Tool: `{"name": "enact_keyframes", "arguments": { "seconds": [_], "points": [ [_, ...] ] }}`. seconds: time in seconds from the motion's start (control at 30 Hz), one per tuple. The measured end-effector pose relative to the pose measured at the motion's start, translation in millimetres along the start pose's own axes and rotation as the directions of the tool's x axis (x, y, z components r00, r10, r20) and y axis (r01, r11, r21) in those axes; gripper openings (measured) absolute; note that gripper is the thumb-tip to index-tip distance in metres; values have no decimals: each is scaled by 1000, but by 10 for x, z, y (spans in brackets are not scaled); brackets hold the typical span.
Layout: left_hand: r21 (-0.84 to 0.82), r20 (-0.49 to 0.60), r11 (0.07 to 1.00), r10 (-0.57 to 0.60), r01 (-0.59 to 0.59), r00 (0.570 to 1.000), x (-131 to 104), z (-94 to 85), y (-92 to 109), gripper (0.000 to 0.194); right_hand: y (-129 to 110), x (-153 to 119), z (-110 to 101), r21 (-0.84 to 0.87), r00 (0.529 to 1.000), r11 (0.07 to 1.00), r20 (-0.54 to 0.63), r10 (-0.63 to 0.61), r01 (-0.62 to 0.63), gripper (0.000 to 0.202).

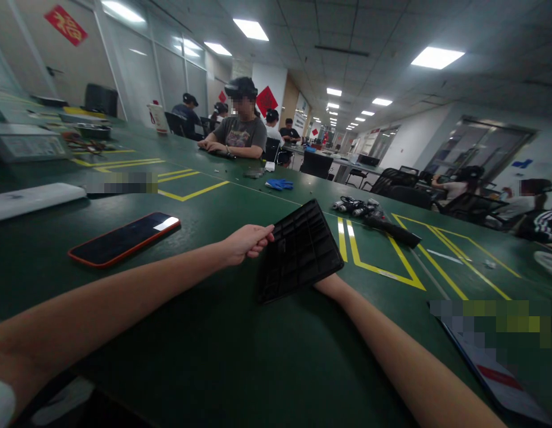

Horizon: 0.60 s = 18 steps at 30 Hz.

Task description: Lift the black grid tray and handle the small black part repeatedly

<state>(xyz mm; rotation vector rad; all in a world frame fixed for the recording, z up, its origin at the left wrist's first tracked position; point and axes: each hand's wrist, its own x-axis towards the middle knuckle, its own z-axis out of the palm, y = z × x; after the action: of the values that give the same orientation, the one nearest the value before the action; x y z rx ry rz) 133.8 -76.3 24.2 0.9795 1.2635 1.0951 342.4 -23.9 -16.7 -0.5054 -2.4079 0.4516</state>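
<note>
A thin black tray [303,246] with a grid of shallow compartments is held tilted above the green table. My left hand [247,244] is closed on its left edge, thumb and fingers pinching the rim. Behind the tray's lower right side is my right hand [332,285]; only the wrist and heel of the hand show. The tray hides the fingers of my right hand, so their grip cannot be seen. No small pieces can be made out in the dark compartments.
On the green table [204,356] lie a phone [124,241] in an orange case, blue gloves [279,184], a bundle of black cables [356,207] and a dark tablet-like device [494,368]. A plastic box [28,142] stands far left. Opposite sits a person [242,131].
</note>
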Motion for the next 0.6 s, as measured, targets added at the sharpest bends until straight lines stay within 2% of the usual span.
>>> {"name": "enact_keyframes", "arguments": {
  "seconds": [0.1,0.17,0.23,0.3,0.4,0.5,0.6],
  "points": [
    [-28,109,1000,3,0,994,-33,-5,31,8,-12,-12,-20,4,1000,1000,16,6,-6,45],
    [7,119,999,43,-44,992,-43,6,18,7,-9,-7,-11,12,1000,1000,1,6,-6,50],
    [73,94,993,91,-98,991,-41,36,-17,6,6,6,16,21,999,1000,-45,13,-12,53],
    [138,62,979,140,-148,988,-32,81,-60,16,19,18,42,44,996,999,-88,25,-21,54],
    [212,-16,951,232,-224,973,-20,157,-114,23,1,25,49,110,995,993,-81,54,-45,53],
    [289,-72,905,345,-312,936,-6,210,-162,24,-56,18,25,221,989,970,-83,123,-102,52],
    [349,-72,844,458,-408,886,19,223,-218,22,-97,25,-18,358,968,918,-114,224,-170,50]
  ]
}}
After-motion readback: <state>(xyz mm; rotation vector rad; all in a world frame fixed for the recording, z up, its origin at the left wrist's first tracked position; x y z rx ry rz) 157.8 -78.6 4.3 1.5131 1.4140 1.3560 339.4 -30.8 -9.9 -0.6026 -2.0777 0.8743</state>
